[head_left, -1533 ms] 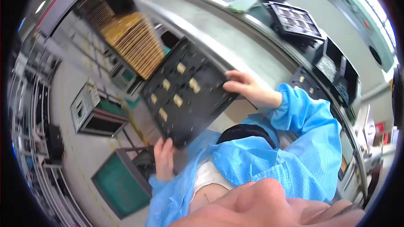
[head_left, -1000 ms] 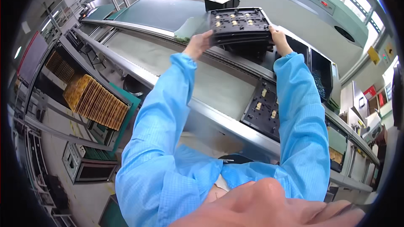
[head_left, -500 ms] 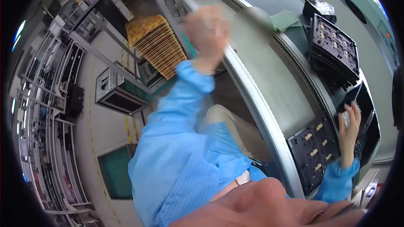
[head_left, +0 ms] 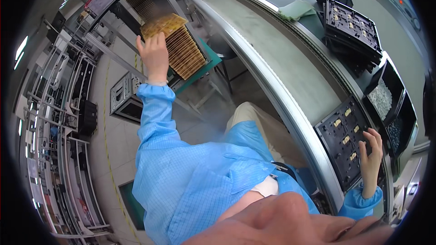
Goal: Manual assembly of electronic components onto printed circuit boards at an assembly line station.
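Note:
My left hand (head_left: pixel 154 58) is at the near edge of the top yellow circuit board panel (head_left: pixel 167 23), its fingers stretched out and apart. Below that panel, many similar panels (head_left: pixel 187 56) sit stacked in a rack. My right hand (head_left: pixel 373 156) is curled over the right edge of a black tray fixture (head_left: pixel 335 154), thumb and fingers bent toward each other. Whatever lies between those fingertips is too small to make out. Several small cream-coloured parts (head_left: pixel 346 139) sit in the fixture, which lies on the conveyor line.
Right of the fixture stand black bins of small white parts (head_left: pixel 380 100) and dark parts (head_left: pixel 394 136). Black trays (head_left: pixel 352 29) are stacked farther off, beside a green cloth (head_left: pixel 297 10). A metal rail (head_left: pixel 272 86) runs between me and the belt. A metal box (head_left: pixel 125 94) stands at left.
My left hand has swung left from above the rail to the stacked panels. My right hand has come out of the white-parts bin, back to the fixture's edge. The view has shifted slightly.

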{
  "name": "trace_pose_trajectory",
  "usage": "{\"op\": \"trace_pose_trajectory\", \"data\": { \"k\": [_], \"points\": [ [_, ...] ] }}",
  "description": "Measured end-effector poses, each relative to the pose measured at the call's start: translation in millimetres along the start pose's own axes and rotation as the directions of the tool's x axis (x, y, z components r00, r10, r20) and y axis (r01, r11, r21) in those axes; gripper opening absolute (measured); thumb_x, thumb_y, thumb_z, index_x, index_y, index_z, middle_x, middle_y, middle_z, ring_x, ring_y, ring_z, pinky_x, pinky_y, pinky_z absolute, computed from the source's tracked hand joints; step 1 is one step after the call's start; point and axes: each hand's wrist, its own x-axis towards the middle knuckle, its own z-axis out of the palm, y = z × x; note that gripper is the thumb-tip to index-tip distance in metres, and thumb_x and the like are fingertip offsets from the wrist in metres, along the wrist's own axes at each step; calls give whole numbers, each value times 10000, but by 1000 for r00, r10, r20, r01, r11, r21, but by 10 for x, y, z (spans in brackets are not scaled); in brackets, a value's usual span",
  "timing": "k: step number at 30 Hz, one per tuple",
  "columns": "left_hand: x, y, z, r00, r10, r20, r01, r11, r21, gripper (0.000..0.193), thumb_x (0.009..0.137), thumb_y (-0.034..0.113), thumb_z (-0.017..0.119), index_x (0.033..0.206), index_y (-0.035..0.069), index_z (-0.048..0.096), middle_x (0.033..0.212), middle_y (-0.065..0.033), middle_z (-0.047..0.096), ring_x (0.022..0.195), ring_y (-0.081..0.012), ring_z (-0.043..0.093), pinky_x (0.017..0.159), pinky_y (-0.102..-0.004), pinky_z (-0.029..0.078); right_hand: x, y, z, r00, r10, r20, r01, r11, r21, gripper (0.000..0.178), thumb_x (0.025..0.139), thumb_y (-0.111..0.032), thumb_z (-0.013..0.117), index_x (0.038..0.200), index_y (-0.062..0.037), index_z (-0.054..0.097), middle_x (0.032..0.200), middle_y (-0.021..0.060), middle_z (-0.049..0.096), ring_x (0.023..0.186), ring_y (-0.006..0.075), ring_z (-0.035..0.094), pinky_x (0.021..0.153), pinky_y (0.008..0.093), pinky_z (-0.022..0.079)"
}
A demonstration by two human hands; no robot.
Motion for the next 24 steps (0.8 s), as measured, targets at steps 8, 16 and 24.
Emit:
{"op": "trace_pose_trajectory", "data": {
  "k": [8, 16, 24],
  "points": [
    [-510, 1450, -1527, 859, 202, -471, -456, 719, -525, 248, 835, 79, 641, 1064, 114, 732, 1035, -7, 731, 1052, -152, 679, 929, -413, 444, -336, -300, 200, 961, 42, 274, -217, 728, 650, 396, 949, -133, 605, 1317, 2, 551, 1250, 118, 611, 1152, 207, 588, 1003, 349, 444],
    [-541, 2978, -2268, 579, 198, -791, -815, 113, -568, 251, 818, 153, 669, 1057, 86, 706, 1088, -42, 703, 1069, -200, 648, 960, -418, 438, -481, -605, 567, 956, 215, 202, -229, 109, 967, 488, 991, -238, 587, 1373, 29, 442, 1291, 140, 580, 1149, 220, 608, 956, 369, 526],
    [218, 3603, -2304, 440, 459, -772, -778, -235, -583, 788, 711, 490, 764, 1394, 206, 493, 1505, -52, 407, 1383, -245, 374, 1159, -514, 225, -415, 23, 135, 952, 180, 247, -299, 380, 875, 524, 937, -187, 654, 1377, 22, 461, 1265, 87, 600, 1121, 141, 596, 958, 294, 492]
  ]
}}
